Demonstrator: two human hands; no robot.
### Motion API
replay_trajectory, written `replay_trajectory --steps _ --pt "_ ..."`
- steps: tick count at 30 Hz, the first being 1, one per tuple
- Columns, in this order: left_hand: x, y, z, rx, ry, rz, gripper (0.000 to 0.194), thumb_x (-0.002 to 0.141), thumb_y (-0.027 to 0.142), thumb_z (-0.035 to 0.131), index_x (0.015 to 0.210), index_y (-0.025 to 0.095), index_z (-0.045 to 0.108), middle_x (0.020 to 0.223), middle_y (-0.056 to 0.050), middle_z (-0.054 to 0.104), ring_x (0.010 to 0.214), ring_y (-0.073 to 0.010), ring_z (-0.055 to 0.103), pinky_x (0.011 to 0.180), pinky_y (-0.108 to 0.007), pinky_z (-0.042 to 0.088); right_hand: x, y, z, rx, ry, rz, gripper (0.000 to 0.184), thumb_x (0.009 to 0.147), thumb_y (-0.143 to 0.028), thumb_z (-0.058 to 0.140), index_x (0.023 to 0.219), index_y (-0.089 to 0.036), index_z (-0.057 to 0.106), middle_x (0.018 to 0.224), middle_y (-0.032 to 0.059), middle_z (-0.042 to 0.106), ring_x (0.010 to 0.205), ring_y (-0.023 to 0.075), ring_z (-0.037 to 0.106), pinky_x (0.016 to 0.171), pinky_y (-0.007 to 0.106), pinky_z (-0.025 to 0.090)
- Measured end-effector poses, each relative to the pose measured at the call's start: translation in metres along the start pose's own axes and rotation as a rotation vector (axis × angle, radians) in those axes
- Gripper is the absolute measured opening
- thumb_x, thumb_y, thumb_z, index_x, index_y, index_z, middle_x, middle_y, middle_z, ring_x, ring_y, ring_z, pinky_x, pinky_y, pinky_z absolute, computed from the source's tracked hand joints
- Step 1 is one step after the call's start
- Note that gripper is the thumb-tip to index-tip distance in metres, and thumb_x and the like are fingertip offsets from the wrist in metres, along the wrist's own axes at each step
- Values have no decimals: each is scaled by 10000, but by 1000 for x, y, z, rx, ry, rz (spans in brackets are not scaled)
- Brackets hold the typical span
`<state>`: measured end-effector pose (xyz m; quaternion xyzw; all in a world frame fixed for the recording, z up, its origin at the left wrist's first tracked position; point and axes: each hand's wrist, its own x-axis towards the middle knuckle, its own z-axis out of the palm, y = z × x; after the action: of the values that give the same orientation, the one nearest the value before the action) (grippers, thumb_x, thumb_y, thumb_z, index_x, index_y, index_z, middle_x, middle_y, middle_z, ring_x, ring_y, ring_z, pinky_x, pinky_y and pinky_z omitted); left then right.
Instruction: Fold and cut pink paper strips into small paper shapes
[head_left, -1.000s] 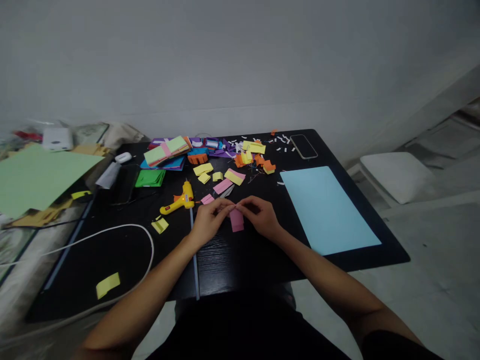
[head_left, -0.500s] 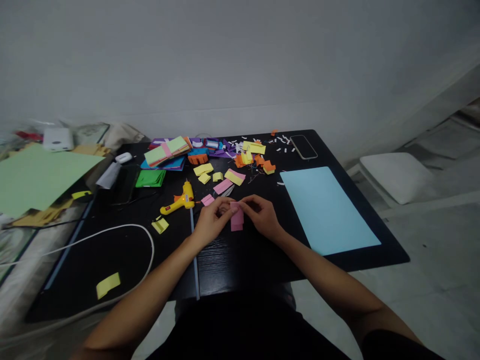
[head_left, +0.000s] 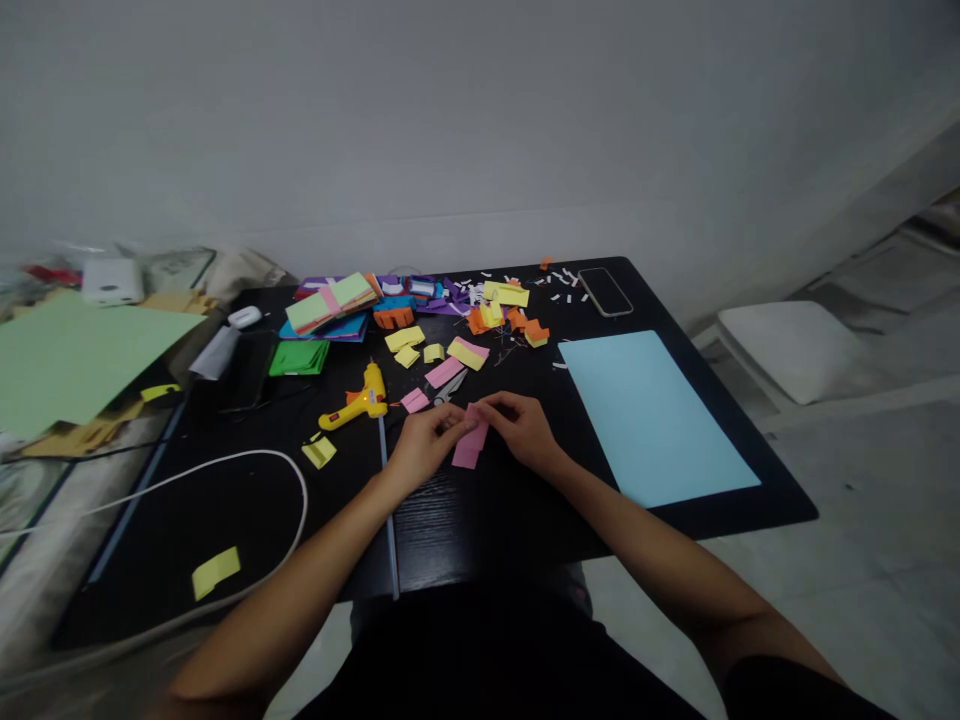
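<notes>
Between my two hands is a strip of pink paper [head_left: 468,450], held just above the black table [head_left: 450,530]. My left hand [head_left: 425,440] pinches its upper left edge between thumb and fingers. My right hand [head_left: 523,428] grips the upper right side the same way. The strip hangs tilted, its lower end toward the left. Behind my left hand lie scissors [head_left: 452,384], partly covered by pink paper pieces [head_left: 444,372]. A yellow glue gun [head_left: 364,398] rests left of that hand, with a glue stick or thin rod [head_left: 391,545] running toward the table's front edge.
A light blue sheet [head_left: 660,415] lies on the right, with a phone [head_left: 605,292] behind it. Yellow and orange paper pieces [head_left: 491,314] and white scraps are scattered at the back. Folded paper stacks [head_left: 330,303] stand back left. A white cable [head_left: 304,490] loops across the left.
The pink strip has turned in my fingers, its lower end swinging to the left. Both hands keep nearly the same place. More of the scissors shows behind my left hand.
</notes>
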<state>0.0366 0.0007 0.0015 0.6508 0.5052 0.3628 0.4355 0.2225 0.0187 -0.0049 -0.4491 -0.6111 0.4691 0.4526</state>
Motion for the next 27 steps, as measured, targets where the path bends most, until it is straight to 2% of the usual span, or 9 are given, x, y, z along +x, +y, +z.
replay_trajectory --steps 5,9,14,19,23,27 --pt "-1 4 -1 58 -52 -14 355 886 502 653 803 162 711 636 23 626 579 -113 501 561 -234 351 2 0 -3 -6 30 12 237 869 -408 684 881 -188 771 884 56 781 822 206 709 768 320 547" --pt "-1 2 -2 106 -64 10 374 911 505 621 799 161 716 621 30 598 569 -105 462 546 -232 326 2 -2 -4 -9 40 38 237 864 -399 681 880 -182 773 883 58 782 825 205 709 776 321 549" --pt "0 1 -2 76 -64 12 358 908 501 627 823 166 721 632 27 612 577 -112 485 552 -231 343 2 -2 -3 11 41 47 235 857 -402 685 868 -181 766 882 58 778 825 206 705 784 329 547" --pt "0 -1 -2 97 -92 37 387 914 513 608 763 167 693 606 33 580 566 -109 470 544 -228 339 5 0 -6 -5 -30 54 250 860 -416 672 872 -184 767 863 47 773 810 199 695 761 321 540" --pt "0 -2 -2 106 -115 56 385 919 507 604 757 167 685 600 42 558 560 -102 451 545 -224 334 6 -2 -11 -3 -110 50 240 859 -405 681 896 -191 781 891 52 784 854 206 705 802 330 538" --pt "0 0 -2 107 -126 54 371 919 500 611 783 167 700 615 43 569 569 -100 454 549 -222 329 6 -1 -12 18 -101 92 244 837 -420 708 863 -190 786 865 51 784 836 206 700 800 332 529"
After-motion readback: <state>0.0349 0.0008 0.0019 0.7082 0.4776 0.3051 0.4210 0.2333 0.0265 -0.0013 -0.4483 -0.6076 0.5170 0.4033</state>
